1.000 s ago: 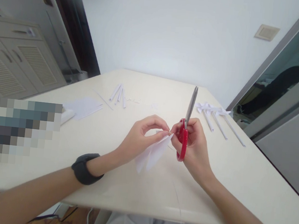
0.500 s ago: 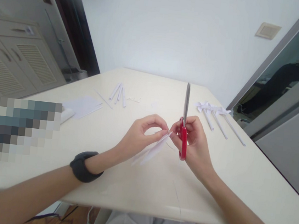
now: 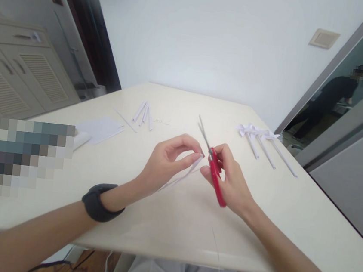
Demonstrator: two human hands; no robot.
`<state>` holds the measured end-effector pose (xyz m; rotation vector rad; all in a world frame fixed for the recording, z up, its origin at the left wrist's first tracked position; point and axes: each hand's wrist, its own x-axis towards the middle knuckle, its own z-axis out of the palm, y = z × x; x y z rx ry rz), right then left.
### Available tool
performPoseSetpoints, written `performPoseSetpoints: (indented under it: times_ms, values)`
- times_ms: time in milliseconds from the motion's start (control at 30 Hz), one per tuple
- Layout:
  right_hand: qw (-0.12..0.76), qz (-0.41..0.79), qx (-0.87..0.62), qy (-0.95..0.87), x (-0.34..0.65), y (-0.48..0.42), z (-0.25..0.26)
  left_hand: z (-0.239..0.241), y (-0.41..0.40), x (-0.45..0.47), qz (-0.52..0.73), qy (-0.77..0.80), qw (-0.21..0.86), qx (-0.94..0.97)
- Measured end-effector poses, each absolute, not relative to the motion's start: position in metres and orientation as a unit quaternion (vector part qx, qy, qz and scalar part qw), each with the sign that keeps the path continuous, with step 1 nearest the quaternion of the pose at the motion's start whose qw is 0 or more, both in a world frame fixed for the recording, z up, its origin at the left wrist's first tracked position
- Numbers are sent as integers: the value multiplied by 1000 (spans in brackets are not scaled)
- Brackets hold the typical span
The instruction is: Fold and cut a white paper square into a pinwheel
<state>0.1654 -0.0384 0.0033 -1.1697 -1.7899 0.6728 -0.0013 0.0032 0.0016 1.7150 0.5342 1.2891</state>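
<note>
Between thumb and fingertips, my left hand (image 3: 174,159) pinches the tip of a thin white piece of paper (image 3: 182,177), which slants down towards me. My right hand (image 3: 231,176) holds red-handled scissors (image 3: 217,174) just to the right of that tip. The scissors' narrow metal blades point up and to the left, slightly parted, past the paper and not touching it as far as I can see. My fingers hide part of the paper's held end.
Paper pinwheels (image 3: 258,133) on rolled sticks lie at the right. Several rolled paper tubes (image 3: 144,114), small scraps (image 3: 162,120) and white sheets (image 3: 101,127) lie further back and left on the table (image 3: 304,227). A person (image 3: 334,98) is beyond the doorway.
My right hand has drawn away from the paper tip, and the scissors have swung from upright to leaning left. The paper has turned more edge-on. The person in the doorway has shifted left.
</note>
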Motion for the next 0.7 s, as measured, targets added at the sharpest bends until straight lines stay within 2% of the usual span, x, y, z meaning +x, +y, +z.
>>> performPoseSetpoints:
  times_ms: [367,700]
  values:
    - [429,138,-477,-754,164,-38,-2,3,0,-2,512,225,494,666]
    - [424,104,-485,-758,164,-39,-3,3,1,0,548,223,489,640]
